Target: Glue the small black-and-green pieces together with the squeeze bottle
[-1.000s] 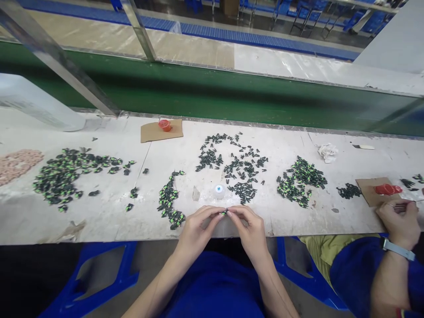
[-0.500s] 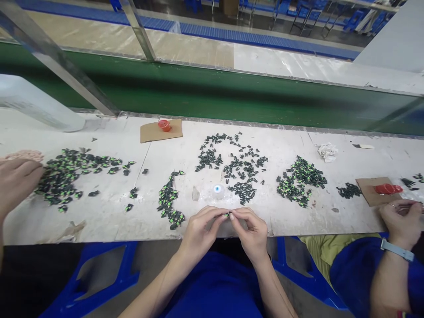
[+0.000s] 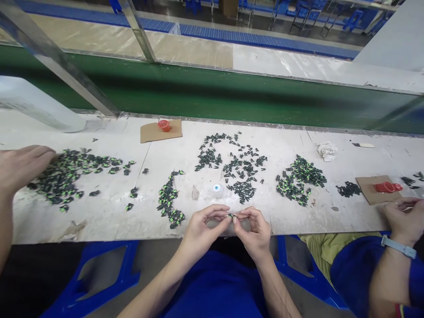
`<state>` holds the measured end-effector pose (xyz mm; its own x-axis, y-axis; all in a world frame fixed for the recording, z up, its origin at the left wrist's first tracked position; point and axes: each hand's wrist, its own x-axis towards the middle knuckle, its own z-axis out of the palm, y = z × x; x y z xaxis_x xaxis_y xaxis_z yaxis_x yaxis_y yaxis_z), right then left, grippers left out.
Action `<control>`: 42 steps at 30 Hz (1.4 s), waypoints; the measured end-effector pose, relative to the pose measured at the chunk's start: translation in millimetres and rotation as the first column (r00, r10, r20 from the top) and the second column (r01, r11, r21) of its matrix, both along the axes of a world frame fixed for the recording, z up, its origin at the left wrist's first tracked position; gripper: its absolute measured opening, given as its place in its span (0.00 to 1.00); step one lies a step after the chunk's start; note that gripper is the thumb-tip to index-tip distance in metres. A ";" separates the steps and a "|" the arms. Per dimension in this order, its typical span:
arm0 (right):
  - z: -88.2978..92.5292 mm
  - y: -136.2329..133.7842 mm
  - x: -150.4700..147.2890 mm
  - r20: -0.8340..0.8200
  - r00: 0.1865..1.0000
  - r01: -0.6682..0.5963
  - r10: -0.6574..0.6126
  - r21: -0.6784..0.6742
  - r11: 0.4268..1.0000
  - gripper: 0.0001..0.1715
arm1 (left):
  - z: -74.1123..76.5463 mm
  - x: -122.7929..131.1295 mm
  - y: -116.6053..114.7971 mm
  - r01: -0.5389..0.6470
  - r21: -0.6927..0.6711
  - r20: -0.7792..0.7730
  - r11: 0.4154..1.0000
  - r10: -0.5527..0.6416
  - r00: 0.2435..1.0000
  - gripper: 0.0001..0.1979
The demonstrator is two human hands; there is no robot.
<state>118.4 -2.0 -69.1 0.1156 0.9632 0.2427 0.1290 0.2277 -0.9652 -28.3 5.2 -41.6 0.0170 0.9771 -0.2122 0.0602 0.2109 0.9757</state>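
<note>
Near the table's front edge, my left hand [image 3: 206, 227] and my right hand [image 3: 253, 230] meet fingertip to fingertip. Between them they pinch a small black-and-green piece [image 3: 231, 215], too small to make out in detail. Just beyond my fingers stands a small whitish object with a blue spot [image 3: 217, 190]. Loose small dark pieces [image 3: 243, 192] lie scattered past it. To the left is a curved heap of black-and-green pieces [image 3: 168, 198]; another green-and-black heap [image 3: 306, 172] lies to the right.
A red cup [image 3: 164, 126] stands on cardboard [image 3: 145, 134]. At left, a co-worker's hand [image 3: 28, 165] reaches over a heap of black-and-green pieces [image 3: 66, 176]. At right are a co-worker's hand [image 3: 402, 218], red container [image 3: 384, 187] and crumpled tissue [image 3: 327, 151]. A green barrier [image 3: 198, 95] runs behind.
My fingers have shifted around the small piece, and my left fingers have lifted and spread slightly. The left co-worker's hand has moved right over its heap.
</note>
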 end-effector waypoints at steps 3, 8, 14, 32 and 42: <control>3.8 -0.8 4.5 -0.010 0.998 -0.068 0.067 -0.077 0.995 0.12 | 3.0 -0.8 -0.8 -0.001 -0.006 0.001 1.000 0.001 1.000 0.11; 7.0 -3.9 11.0 -0.044 0.992 -0.120 0.115 -0.149 0.981 0.15 | 5.4 -0.6 -2.3 0.015 0.046 -0.016 0.999 -0.014 1.000 0.12; 7.7 -4.0 6.7 -0.100 0.993 -0.077 0.069 -0.082 0.994 0.13 | 10.9 0.4 -7.1 0.018 0.063 -0.031 0.998 -0.016 0.999 0.11; 0.4 49.9 98.2 0.606 0.642 0.299 -0.469 0.365 0.882 0.11 | -25.3 -99.3 18.8 0.002 0.472 -0.796 0.882 0.425 0.431 0.12; -11.9 58.1 -13.8 0.606 0.792 -0.161 0.073 0.092 0.983 0.27 | -26.9 -104.6 38.5 0.274 0.245 -0.951 0.930 0.175 0.256 0.14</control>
<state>104.6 56.1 -81.0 -0.2067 0.9133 0.3509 0.6338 0.3982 -0.6632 -132.9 43.7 -68.6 0.0755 0.9803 0.1825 0.9776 -0.1088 0.1800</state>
